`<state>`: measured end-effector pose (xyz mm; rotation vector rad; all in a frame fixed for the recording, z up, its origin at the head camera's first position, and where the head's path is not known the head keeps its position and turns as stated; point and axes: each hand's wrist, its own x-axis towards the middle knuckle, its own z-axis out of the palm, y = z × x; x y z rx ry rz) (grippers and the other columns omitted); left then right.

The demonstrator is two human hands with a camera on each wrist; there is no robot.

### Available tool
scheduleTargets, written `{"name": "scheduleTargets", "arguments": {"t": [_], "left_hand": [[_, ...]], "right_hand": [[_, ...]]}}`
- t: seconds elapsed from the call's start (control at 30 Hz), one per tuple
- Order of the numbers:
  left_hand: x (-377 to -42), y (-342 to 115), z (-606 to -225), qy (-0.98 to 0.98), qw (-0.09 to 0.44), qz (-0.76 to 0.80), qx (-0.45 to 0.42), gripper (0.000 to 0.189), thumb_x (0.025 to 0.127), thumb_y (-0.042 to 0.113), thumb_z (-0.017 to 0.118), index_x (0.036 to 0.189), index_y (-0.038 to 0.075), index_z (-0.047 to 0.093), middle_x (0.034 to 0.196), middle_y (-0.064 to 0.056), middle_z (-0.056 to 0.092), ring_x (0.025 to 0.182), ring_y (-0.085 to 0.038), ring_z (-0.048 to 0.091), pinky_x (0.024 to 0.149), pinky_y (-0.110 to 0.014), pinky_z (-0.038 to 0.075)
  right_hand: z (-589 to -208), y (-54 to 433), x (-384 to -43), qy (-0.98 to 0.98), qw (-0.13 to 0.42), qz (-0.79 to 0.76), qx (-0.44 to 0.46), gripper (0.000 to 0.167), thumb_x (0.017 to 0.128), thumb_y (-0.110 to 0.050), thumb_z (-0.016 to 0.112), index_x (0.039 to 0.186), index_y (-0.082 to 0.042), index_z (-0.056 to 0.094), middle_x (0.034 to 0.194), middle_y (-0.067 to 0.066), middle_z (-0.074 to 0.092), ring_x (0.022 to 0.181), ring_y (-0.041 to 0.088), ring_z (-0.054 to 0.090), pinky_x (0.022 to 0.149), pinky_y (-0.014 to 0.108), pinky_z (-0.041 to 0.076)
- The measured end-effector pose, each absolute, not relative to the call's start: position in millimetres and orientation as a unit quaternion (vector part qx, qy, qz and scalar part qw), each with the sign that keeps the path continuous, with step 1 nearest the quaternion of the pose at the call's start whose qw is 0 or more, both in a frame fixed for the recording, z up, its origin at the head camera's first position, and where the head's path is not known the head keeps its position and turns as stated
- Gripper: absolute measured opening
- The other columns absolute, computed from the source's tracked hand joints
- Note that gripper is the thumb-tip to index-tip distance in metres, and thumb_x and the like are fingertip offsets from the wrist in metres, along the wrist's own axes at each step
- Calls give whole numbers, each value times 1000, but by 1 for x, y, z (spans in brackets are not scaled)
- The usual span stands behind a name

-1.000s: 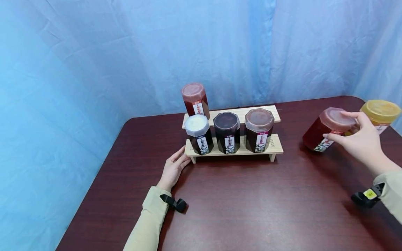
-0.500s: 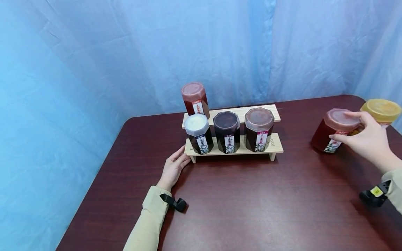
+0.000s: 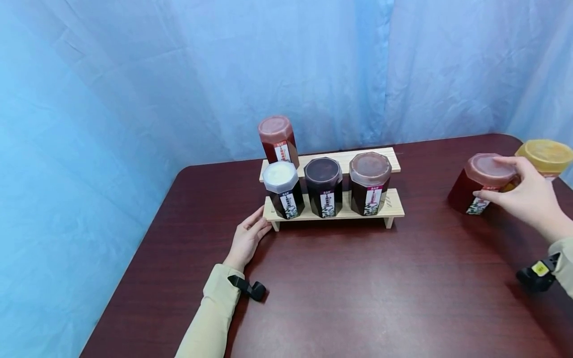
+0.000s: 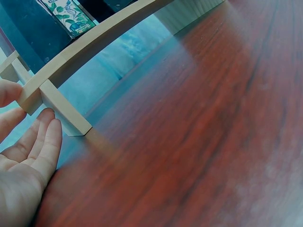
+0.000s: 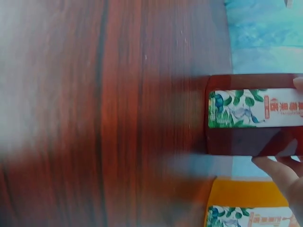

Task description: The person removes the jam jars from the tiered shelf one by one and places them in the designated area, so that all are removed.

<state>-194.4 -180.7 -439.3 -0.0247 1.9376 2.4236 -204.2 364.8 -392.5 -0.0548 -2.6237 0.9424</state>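
Observation:
With thumb and fingers my right hand point(image 3: 530, 191) grips a dark red jam jar point(image 3: 470, 191) near its top. Its label faces me in the right wrist view; whether its base touches the table I cannot tell. Close beside it stands a yellow jam jar point(image 5: 236, 191), partly behind my hand in the head view. My left hand point(image 3: 243, 241) holds the left end of the lower board of a pale wooden rack point(image 3: 340, 214), with more fingers by the rack's leg point(image 4: 66, 111). White-lidded point(image 3: 284, 191), black point(image 3: 323, 189) and purple-labelled jars point(image 3: 369, 184) stand on that board.
Another red jar point(image 3: 278, 141) stands at the left of the rack's upper board point(image 3: 358, 158). Everything rests on a dark reddish wooden table point(image 3: 358, 288). Blue cloth point(image 3: 286, 64) hangs behind and to the left of it.
My right hand and the red jar have moved right, closer to the yellow jar, the jar tilting less. The left hand and the rack have stayed in place.

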Motion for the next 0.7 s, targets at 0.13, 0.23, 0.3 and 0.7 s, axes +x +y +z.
{"name": "scheduleTargets", "arguments": {"t": [0.13, 0.23, 0.3, 0.7], "left_hand": [[-195, -180, -438, 622, 20, 783, -7, 48, 96, 3, 49, 143, -2, 38, 108, 0, 60, 90, -7, 61, 86, -23, 51], [-194, -180, -438, 620, 23, 784, -7, 47, 97, 1, 48, 143, -2, 38, 104, 1, 60, 89, -8, 61, 85, -23, 51], [-194, -180, -438, 621, 23, 784, -8, 47, 97, 1, 47, 143, -2, 38, 104, 1, 60, 89, -8, 61, 85, -23, 51], [-195, -180, -437, 618, 27, 786, -8, 48, 96, 1, 47, 143, -1, 38, 127, -15, 53, 93, -7, 61, 88, -25, 50]], "right_hand": [[-383, 364, -201, -937, 144, 319, -5, 80, 80, -21, 76, 141, 6, 32, 118, 34, 44, 78, -8, 41, 52, 2, 29], [-378, 363, -199, -940, 126, 318, -4, 83, 80, -24, 76, 142, 6, 30, 117, 35, 44, 72, -24, 26, 52, 2, 29], [-378, 362, -197, -940, 122, 319, -4, 84, 80, -24, 76, 143, 6, 29, 118, 36, 44, 76, -18, 36, 52, 2, 28], [-375, 358, -200, -953, 147, 262, -21, 85, 82, -30, 74, 145, 4, 29, 129, 42, 37, 113, 55, 32, 87, 69, 29]]}}
